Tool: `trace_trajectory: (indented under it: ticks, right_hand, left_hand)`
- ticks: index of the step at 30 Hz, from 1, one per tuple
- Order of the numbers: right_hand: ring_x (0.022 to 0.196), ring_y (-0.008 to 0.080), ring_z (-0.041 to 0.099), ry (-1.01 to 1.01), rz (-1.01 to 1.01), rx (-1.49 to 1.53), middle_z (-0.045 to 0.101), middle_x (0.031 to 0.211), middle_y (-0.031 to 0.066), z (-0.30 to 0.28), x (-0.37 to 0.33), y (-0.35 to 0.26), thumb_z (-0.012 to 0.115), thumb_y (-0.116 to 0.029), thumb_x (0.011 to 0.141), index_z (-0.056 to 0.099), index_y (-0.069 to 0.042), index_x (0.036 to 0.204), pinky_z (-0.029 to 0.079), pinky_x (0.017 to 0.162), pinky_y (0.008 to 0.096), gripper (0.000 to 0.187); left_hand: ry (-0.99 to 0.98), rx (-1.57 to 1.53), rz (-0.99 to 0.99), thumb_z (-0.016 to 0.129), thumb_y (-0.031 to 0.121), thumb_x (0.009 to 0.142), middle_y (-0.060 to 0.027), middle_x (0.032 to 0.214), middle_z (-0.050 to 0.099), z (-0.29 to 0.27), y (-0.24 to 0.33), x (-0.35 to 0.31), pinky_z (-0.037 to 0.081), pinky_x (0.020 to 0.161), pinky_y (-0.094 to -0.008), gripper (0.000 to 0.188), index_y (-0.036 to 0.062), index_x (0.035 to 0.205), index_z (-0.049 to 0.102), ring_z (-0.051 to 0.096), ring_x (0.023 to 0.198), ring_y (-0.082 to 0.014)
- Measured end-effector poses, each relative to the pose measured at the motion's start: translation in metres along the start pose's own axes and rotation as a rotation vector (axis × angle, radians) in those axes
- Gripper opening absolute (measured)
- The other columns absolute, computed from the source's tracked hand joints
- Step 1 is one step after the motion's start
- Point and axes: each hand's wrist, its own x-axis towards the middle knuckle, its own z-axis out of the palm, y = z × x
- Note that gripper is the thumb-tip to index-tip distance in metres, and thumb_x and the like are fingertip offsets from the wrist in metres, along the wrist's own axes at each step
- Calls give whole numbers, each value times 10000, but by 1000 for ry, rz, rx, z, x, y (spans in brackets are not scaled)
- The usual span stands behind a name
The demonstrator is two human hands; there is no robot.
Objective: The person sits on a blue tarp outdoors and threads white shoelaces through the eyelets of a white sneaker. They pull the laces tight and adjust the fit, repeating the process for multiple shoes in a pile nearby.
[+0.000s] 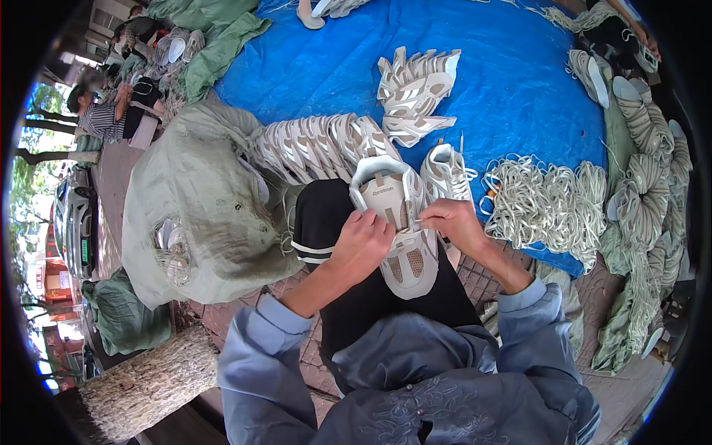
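A beige and white sneaker (408, 273) lies across my lap, its toe toward me and its opening away. My left hand (363, 239) is closed on the side of the sneaker by the eyelets, fingers curled over its edge. At the opposite eyelet row my right hand (454, 225) pinches a short pale shoelace (412, 225); most of it is hidden by the fingers. Just beyond the right hand stands a laced sneaker (446, 172). A tangled heap of white shoelaces (549, 204) sits to its right.
A blue tarp (326, 67) carries a row of shoe uppers (315, 148) and a smaller stack of uppers (419, 93). A bulky pale sack (200, 200) stands at my left. Bundled uppers (641, 178) line the right side. A person (104, 115) sits at the far left.
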Motion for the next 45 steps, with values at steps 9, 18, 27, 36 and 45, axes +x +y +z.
trace_trajectory:
  ticks: [9,18,27,36,45]
  right_hand:
    - [611,285,594,19,-370,-573,540,668,110,6,7,9,574,-39,680,563,-25,691,492,536,359,21]
    - [617,272,596,-13,-426,-814,535,666,101,18,3,-8,561,-20,629,564,-27,682,496,538,324,54]
    - [652,253,583,14,-271,-315,575,699,92,9,10,13,639,-43,654,559,-48,743,472,586,358,120]
    - [660,220,562,114,-648,-267,564,676,44,2,19,-33,721,-117,594,607,-64,801,454,636,336,242]
    - [550,115,537,-286,-121,398,609,686,52,18,35,-53,548,-20,692,638,-33,799,418,482,247,141]
  left_hand:
    - [-54,-382,-514,566,79,729,-148,671,595,18,15,32,476,582,-412,50,29,728,571,607,645,-316]
    - [-88,-660,-633,538,109,750,-165,693,608,23,11,33,474,619,-439,111,54,720,629,599,664,-351]
    - [-358,-540,-353,549,104,710,-172,659,588,39,-13,45,464,601,-404,112,31,723,633,595,652,-337]
    - [105,-1949,-762,553,96,854,-43,609,509,-113,-38,-39,280,383,-195,116,-18,872,566,379,416,-76]
    - [910,-2346,-608,490,89,893,-137,892,578,-90,-45,-69,474,560,-243,112,-5,942,526,564,672,-160]
